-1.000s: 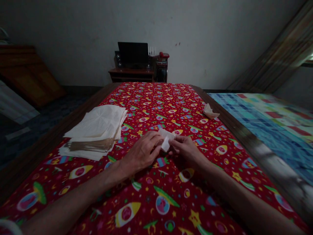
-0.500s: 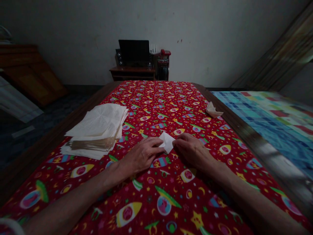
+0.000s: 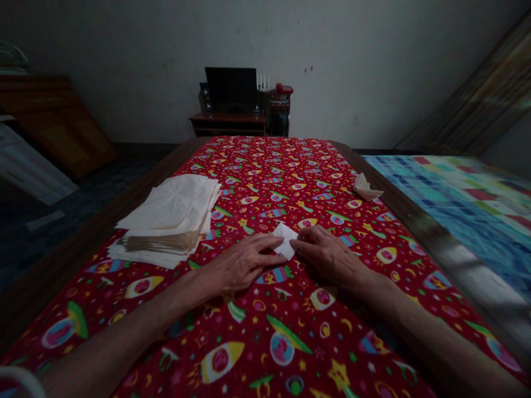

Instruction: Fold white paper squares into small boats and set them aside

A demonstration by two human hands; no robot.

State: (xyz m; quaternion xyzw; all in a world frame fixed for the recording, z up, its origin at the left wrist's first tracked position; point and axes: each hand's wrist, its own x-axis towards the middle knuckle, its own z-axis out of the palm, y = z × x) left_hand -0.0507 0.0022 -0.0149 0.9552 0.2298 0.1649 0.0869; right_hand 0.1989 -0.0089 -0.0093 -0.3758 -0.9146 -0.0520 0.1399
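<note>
Folded paper (image 3: 286,243), one small white piece, lies on the red patterned cloth (image 3: 276,298) at the middle of the table, between two hands. The left hand (image 3: 244,262) comes in from the near left, palm down and low over the cloth, its forearm slanting inward; its fingers are stretched out, tips resting on the left part of the paper, with the thumb spread apart at the near edge. The right hand (image 3: 327,251) comes in from the near right, knuckles up and wrist low, its fingers bent and their tips at the paper's right corner; whether they pinch it I cannot tell. One white band (image 3: 20,378) shows at the near left corner, on the left arm. To the left sits one stack of sheets (image 3: 170,207), pale with browner ones in the middle, too many to count. Near the table's right edge, farther off, stands one small cluster of folded beige paper (image 3: 366,189); I cannot tell whether it is one piece or several. At the far end are one black screen (image 3: 231,88), two speakers (image 3: 206,97) flanking it and one red telephone (image 3: 284,89) to the right.
</note>
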